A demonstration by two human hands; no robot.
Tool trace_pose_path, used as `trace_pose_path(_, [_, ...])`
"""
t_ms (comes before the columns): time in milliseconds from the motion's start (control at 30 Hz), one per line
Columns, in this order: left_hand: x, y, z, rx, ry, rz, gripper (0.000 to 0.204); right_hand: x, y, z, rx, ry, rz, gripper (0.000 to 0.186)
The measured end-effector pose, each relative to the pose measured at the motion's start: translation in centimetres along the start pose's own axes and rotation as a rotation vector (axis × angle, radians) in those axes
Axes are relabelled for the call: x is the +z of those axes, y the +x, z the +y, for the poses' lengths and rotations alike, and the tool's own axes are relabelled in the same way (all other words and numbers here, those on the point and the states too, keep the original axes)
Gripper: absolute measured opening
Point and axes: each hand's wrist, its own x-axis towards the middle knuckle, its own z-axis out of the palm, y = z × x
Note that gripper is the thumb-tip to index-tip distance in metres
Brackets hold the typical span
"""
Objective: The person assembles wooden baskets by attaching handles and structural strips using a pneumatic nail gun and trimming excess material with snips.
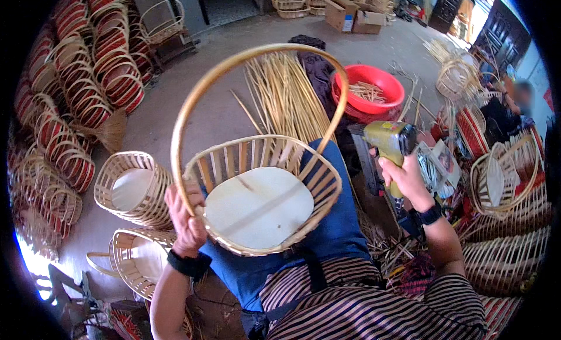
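A slatted bamboo basket [263, 208] with a pale oval base rests on my lap, tilted so its inside faces me. Its tall hoop handle [210, 71] arches over the far side. My left hand [186, 220] is closed around the left rim, where the handle's foot meets it. Off to the basket's right, my right hand [409, 179] grips a green-gold nail gun [390, 136] by its handle, apart from the basket.
Stacked handleless baskets [133, 188] stand at my left, near piles of red-banded baskets [76, 77]. Ahead lie bamboo strips [286, 94] and a red basin [374, 94] of short sticks. More baskets [505, 176] and another person [508, 109] are at right.
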Motion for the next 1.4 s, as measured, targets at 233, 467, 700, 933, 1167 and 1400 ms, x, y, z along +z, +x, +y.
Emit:
trace_pose_path(233, [-0.8,3.7,2.0,-0.277,0.019,-0.031,0.030,-5.7,-1.9,15.5,0.448,0.393,0.394,0.014])
trace_pose_path(467, [-1.1,3.9,3.2,-0.555,0.202,-0.197,0.019,-11.0,-5.6,29.0,0.483,-0.180,0.458,0.028])
trace_pose_path(700, [-2.2,0.9,3.8,-0.925,0.170,-0.198,0.021,-6.2,-2.2,22.4,0.245,-0.821,0.666,0.026])
trace_pose_path(933, [-4.2,0.8,6.2,-1.177,0.275,-0.166,0.022,7.3,2.1,22.3,0.194,-0.490,0.205,0.027])
trace_pose_path(1167, [-9.5,0.3,13.4,-1.323,0.458,-0.229,0.017,8.3,1.6,31.1,0.458,-0.531,0.176,0.022])
trace_pose_path(1400, [-11.4,0.6,16.0,-1.338,0.501,-0.258,0.016,8.5,3.3,32.2,0.860,-0.550,0.153,0.029])
